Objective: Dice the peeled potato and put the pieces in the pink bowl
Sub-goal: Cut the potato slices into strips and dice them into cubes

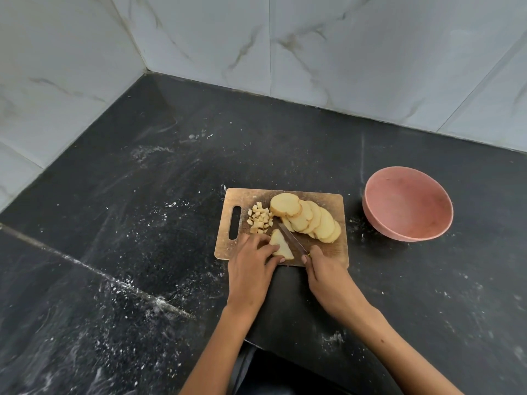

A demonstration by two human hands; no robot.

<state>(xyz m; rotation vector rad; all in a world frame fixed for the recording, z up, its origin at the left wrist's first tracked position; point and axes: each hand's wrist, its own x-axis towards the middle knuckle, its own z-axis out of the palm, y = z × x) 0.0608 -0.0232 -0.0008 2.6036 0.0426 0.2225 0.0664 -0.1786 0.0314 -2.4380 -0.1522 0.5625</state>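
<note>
Nearest us, the left hand pins a pale wedge of potato slice to the near edge of the small wooden chopping board, fingers curled over it. Just right of it, the right hand wraps the handle of a slim steel knife, blade angled away to the left beside the wedge. Mid-board, a small heap of pale diced cubes sits by the handle slot, and to its right a fanned row of round peeled potato slices waits. Further right, well apart from the board, the round pink bowl stands on the dark stone counter; no pieces show inside.

These cut faces look wet and starchy, so I'd expect them firm but slippery, light, prone to sliding under the blade. Best held flat side down, fingertips tucked back from the edge. The cubes will likely scatter, so scoop them with a cupped hand.

No brand, label or writing readable anywhere.
</note>
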